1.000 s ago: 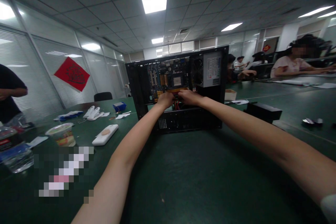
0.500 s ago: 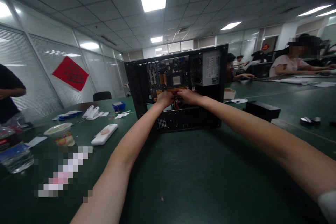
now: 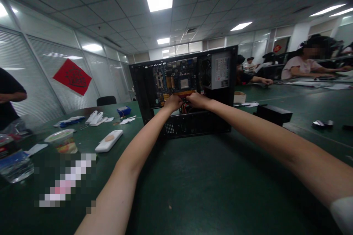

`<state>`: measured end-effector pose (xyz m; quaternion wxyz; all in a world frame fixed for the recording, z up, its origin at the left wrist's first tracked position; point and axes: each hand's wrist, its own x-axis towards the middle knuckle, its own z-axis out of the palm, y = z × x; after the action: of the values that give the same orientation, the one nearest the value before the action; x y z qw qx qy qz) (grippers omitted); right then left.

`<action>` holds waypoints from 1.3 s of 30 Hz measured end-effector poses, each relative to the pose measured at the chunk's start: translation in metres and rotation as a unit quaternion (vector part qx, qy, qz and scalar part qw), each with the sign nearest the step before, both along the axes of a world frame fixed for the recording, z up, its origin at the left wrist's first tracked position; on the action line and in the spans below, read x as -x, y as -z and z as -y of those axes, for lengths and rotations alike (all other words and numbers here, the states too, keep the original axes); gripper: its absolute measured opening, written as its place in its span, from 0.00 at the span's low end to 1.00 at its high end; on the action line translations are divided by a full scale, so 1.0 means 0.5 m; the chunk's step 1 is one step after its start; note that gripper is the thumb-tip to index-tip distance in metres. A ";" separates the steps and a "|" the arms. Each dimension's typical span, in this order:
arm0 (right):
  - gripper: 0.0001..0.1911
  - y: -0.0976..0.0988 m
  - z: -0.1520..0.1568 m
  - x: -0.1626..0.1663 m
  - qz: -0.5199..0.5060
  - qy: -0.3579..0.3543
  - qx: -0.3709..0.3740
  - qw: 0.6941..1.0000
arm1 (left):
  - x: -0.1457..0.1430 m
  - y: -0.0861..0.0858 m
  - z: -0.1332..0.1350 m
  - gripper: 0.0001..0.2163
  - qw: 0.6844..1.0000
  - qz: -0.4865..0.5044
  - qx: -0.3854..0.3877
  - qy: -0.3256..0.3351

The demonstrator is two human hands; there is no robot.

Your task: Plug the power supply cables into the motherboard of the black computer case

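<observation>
A black computer case [image 3: 202,126] with its side off stands on the table in front of me. Inside it are a motherboard [image 3: 178,70], a grey power supply [image 3: 222,67] at upper right and a bundle of coloured cables [image 3: 185,109] low down. My left hand [image 3: 172,103] and my right hand [image 3: 198,100] both reach in, close together, at the yellow and red memory slots [image 3: 184,93] along the board's lower edge. The fingers of both are curled closed. Whatever they pinch is hidden behind the fingers.
Left on the green table [image 3: 209,183] are a white power bank [image 3: 109,141], a plastic cup [image 3: 63,140], a water bottle [image 3: 15,161] and a blue item [image 3: 124,111]. To the right lies a black box-shaped part [image 3: 274,114]. People sit beyond; another stands at far left.
Both hands stay at the memory slots with hardly any movement. The whole view has shifted very slightly. At the far right table, a person's hand has moved a little to the right.
</observation>
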<state>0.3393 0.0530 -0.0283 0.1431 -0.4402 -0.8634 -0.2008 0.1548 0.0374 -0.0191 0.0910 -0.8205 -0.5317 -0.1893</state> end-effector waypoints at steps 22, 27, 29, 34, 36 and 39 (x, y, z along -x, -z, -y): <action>0.16 0.006 -0.008 -0.021 -0.094 0.004 0.045 0.995 | -0.004 0.000 -0.012 0.12 1.000 0.007 -0.002 0.000; 0.16 0.007 -0.009 -0.021 -0.088 0.008 0.042 0.995 | -0.004 -0.002 -0.010 0.13 1.000 0.009 0.005 -0.007; 0.16 0.008 -0.006 -0.022 -0.081 0.006 0.039 0.996 | -0.005 -0.001 -0.009 0.13 1.000 0.008 0.010 -0.010; 0.16 0.000 0.010 -0.020 -0.064 0.008 0.022 0.998 | -0.006 -0.002 -0.004 0.13 1.000 -0.005 -0.008 -0.009; 0.16 -0.006 0.027 -0.023 -0.057 0.013 0.011 0.998 | -0.001 -0.005 0.010 0.13 1.000 -0.012 -0.020 0.001; 0.20 -0.005 0.073 -0.046 -0.051 0.029 -0.040 0.997 | 0.019 -0.003 0.056 0.16 0.999 -0.004 -0.029 0.035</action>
<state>0.3624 0.0164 -0.0259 0.1982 -0.4689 -0.8329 -0.2170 0.1455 0.0093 -0.0173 0.1096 -0.8364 -0.4966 -0.2045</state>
